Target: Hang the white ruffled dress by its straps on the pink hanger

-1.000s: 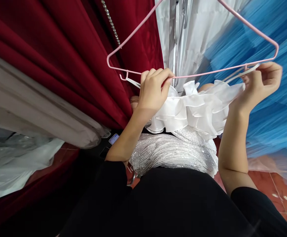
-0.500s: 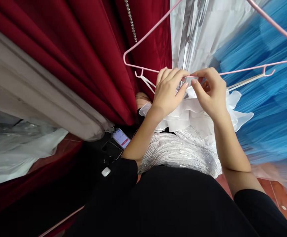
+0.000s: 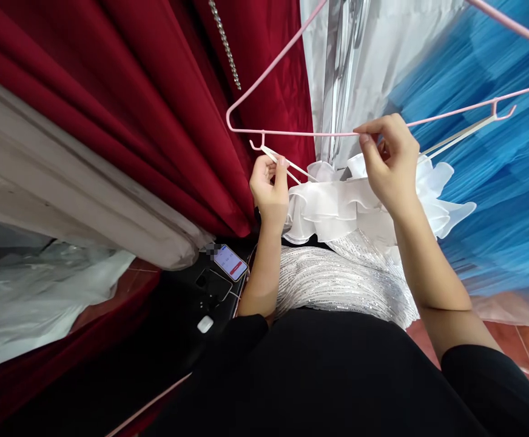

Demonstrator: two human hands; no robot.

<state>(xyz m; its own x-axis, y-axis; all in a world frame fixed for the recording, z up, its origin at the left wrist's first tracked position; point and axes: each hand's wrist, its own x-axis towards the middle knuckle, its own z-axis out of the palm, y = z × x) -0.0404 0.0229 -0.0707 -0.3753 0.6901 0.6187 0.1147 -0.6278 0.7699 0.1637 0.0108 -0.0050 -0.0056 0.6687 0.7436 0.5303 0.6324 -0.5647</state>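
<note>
A pink clothes hanger (image 3: 310, 133) is held up in front of me, its lower bar tilted up to the right. My right hand (image 3: 392, 158) pinches that bar near its middle. At the hanger's left hook, my left hand (image 3: 270, 185) is closed on a thin white strap (image 3: 297, 170) looped over the hook. Another loop, the right strap (image 3: 462, 135), hangs taut from the right hook. Both straps run down to a dress with white ruffles (image 3: 328, 203) at the top and a silvery sequined body (image 3: 337, 273) lying over my lap.
Red fabric (image 3: 155, 103) and grey-white fabric (image 3: 77, 176) hang at the left. Blue tulle (image 3: 496, 170) and white cloth (image 3: 392, 60) hang at the right and back. A lit phone (image 3: 230, 262) and a small white case (image 3: 205, 324) lie on a black surface beside me.
My left hand has left the hanger's bar and moved left and down to the left strap. My right hand still holds the bar, and the hanger has tilted, its right side higher.
</note>
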